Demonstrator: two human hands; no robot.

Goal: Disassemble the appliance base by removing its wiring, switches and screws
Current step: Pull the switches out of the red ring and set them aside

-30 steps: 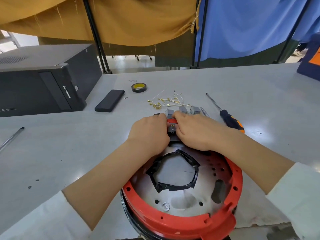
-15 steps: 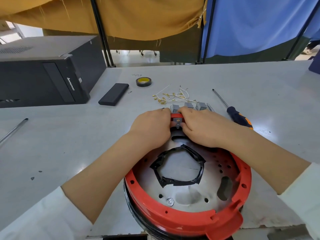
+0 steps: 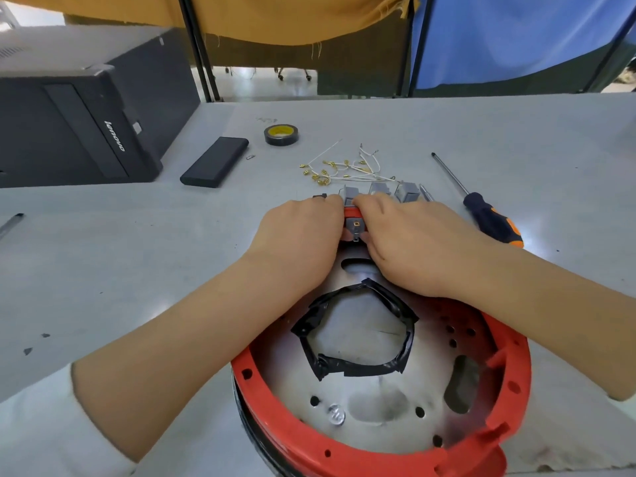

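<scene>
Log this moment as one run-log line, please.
stage: switch removal | left hand and right hand: grip switch at far rim of appliance base | removed wiring, screwdriver: on table

A black computer tower lies on the grey table, far left of the hands and beyond them. A flat black case sits nearer, up and left of the hands, with a tape roll just beyond it. A thin rod lies at the far left edge. Mustard and blue cloths hang behind the table.
</scene>
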